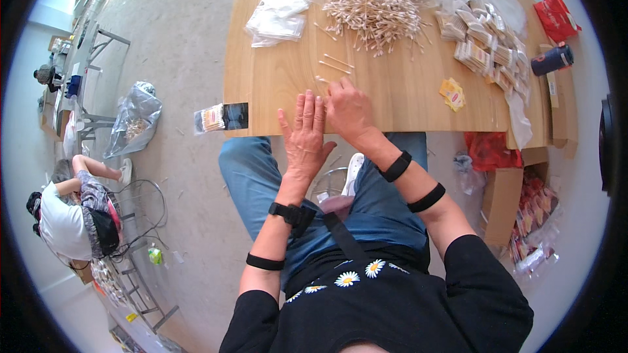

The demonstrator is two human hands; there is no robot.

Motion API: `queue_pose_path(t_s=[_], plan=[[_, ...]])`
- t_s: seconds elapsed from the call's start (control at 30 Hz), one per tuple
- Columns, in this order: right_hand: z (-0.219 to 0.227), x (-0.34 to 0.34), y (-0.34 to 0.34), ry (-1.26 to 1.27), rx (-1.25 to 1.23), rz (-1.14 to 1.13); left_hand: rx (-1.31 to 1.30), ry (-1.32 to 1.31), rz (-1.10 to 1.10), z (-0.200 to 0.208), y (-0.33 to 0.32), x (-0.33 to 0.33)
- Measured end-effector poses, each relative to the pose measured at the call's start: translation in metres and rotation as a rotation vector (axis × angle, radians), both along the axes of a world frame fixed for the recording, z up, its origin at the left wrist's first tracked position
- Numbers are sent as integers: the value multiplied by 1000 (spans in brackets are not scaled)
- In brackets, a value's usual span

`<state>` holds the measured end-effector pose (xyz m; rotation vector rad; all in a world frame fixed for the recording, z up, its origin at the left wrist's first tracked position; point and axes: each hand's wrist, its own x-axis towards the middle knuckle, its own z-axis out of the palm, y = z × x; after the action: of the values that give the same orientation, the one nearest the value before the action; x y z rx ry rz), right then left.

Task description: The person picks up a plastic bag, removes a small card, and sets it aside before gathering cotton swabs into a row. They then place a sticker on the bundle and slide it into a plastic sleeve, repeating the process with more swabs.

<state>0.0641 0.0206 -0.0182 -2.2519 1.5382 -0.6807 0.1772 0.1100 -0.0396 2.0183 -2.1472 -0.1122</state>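
My left hand (304, 136) lies flat at the table's near edge, fingers stretched out and holding nothing. Right beside it, my right hand (350, 110) is closed, its fingers curled down toward the tabletop; whatever they pinch is hidden. The tip of a cotton swab (321, 79) shows just past the fingertips. Two more loose swabs (338, 61) lie a little farther off. A large heap of cotton swabs (376, 0) covers the table's far middle. At the left corner, a clear packet of swabs (212, 119) sticks out over the edge, next to a dark piece (236, 116).
Clear plastic bags (278, 16) lie far left on the wooden table (275, 78). Bundled swab packs (484, 46), yellow cards (453, 94), a dark blue bottle (551, 60) and a red pouch (556, 16) are at right. A cardboard box (502, 206) stands below. Another person (69, 219) sits left.
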Motion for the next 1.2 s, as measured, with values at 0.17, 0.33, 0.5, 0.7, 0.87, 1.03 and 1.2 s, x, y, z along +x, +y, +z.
queue_pose_path(t_s=[0.17,0.33,0.5,0.7,0.87,1.03,1.2], plan=[[-7,-21,-19,87,-53,14,13,1,-5,3,0,-1],[-6,-20,-15,36,-96,63,24,-3,16,3,-13,-7],[-12,-23,-14,64,-93,101,23,39,29,5,-14,-6],[4,-37,-10,11,-85,-46,0,86,44,8,-2,-2],[-2,-35,-10,30,-40,-53,-4,76,40,8,-4,-2],[-14,-23,-20,3,-29,-5,-3,66,25,6,-4,-5],[-16,-22,-21,-72,-63,27,-15,72,20,5,-4,-2]])
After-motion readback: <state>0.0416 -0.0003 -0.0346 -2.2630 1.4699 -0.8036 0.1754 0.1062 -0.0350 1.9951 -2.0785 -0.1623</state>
